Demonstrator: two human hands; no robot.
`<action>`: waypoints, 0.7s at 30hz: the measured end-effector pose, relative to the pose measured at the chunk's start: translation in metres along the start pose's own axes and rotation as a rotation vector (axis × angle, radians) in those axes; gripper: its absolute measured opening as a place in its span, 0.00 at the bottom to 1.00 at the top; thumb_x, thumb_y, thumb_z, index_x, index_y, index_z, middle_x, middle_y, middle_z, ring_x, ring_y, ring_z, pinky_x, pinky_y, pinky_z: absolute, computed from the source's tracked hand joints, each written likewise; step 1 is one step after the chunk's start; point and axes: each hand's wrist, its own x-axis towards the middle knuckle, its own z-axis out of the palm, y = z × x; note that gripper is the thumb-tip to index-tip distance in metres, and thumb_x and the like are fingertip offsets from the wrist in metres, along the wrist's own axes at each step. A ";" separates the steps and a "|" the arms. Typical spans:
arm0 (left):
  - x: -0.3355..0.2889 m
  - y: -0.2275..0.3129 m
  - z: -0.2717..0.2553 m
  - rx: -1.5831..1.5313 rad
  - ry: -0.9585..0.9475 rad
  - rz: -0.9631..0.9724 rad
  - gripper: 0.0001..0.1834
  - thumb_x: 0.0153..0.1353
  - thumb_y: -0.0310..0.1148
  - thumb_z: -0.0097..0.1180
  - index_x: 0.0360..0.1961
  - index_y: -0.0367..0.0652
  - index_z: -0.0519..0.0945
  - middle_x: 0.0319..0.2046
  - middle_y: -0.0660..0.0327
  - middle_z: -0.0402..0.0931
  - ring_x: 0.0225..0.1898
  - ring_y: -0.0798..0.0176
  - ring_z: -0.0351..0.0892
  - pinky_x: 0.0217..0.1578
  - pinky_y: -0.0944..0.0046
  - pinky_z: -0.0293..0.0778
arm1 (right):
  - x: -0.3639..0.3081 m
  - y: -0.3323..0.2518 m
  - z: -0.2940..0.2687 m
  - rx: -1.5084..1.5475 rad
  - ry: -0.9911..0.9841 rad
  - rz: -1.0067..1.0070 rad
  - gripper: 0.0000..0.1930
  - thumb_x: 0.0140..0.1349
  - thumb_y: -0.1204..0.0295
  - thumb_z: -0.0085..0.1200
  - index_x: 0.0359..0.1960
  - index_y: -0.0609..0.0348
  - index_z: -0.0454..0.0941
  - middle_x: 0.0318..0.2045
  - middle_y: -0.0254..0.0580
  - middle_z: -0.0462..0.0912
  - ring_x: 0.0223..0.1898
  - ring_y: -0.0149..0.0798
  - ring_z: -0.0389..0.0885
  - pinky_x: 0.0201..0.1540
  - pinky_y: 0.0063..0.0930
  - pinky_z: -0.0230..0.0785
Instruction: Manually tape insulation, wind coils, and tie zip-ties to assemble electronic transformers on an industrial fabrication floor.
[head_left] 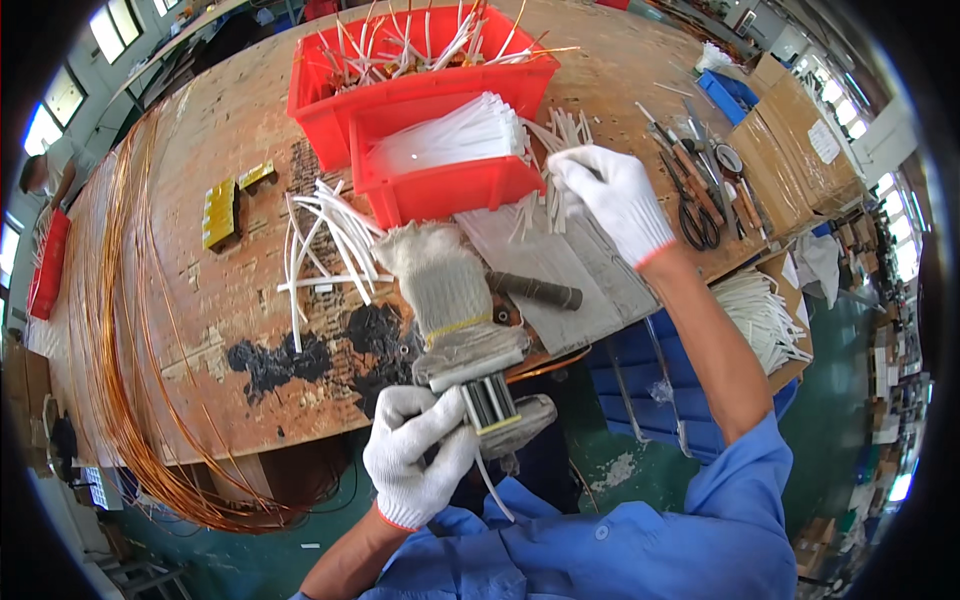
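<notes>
My left hand [420,455], in a white knit glove, grips a small block with dark slots and pale end plates [488,402] at the table's front edge. The block rests against a cloth-wrapped fixture [440,280], and a thin white tube [493,490] hangs below it. My right hand [615,200], gloved too, is raised over the right of the table, fingers drawn together. Its fingertips are beside a bunch of thin pale tubes [555,135]; whether something is pinched in them is too small to tell. Below lies a grey sheet [590,270] with a dark rod [535,289] at its edge.
Red bins hold white strips [450,135] and white-sleeved wires [420,45]. Loose white tubes [335,235], yellow blocks [221,215] and copper wire [115,350] lie leftward. Scissors [697,215] and hand tools sit right, near cardboard boxes [795,140]. A blue chair [640,390] stands below.
</notes>
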 end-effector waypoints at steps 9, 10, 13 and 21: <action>-0.003 -0.005 -0.001 0.044 -0.002 0.027 0.20 0.58 0.20 0.76 0.53 0.38 0.92 0.41 0.61 0.80 0.42 0.63 0.77 0.44 0.63 0.74 | 0.104 0.006 0.031 -0.439 -0.178 0.071 0.25 0.67 0.54 0.65 0.21 0.64 0.83 0.17 0.47 0.78 0.21 0.40 0.79 0.31 0.40 0.74; -0.003 -0.005 -0.001 0.023 0.007 0.024 0.20 0.58 0.19 0.75 0.54 0.37 0.92 0.42 0.60 0.81 0.43 0.63 0.78 0.45 0.63 0.75 | 0.103 0.003 0.030 -0.458 -0.160 0.040 0.24 0.67 0.54 0.65 0.21 0.64 0.85 0.18 0.47 0.80 0.22 0.41 0.80 0.32 0.41 0.74; -0.005 -0.001 0.002 -0.009 0.025 -0.002 0.22 0.58 0.18 0.73 0.55 0.37 0.92 0.42 0.60 0.81 0.43 0.63 0.79 0.46 0.63 0.76 | 0.097 -0.004 0.023 -0.643 -0.111 -0.074 0.22 0.66 0.54 0.65 0.25 0.64 0.89 0.22 0.52 0.85 0.25 0.45 0.86 0.36 0.45 0.77; -0.005 -0.004 0.008 0.000 0.083 0.056 0.24 0.60 0.19 0.76 0.59 0.40 0.92 0.44 0.56 0.84 0.43 0.61 0.84 0.45 0.63 0.80 | 0.069 -0.030 -0.004 -0.586 0.059 -0.182 0.22 0.68 0.54 0.63 0.37 0.66 0.93 0.35 0.61 0.93 0.37 0.53 0.94 0.49 0.46 0.84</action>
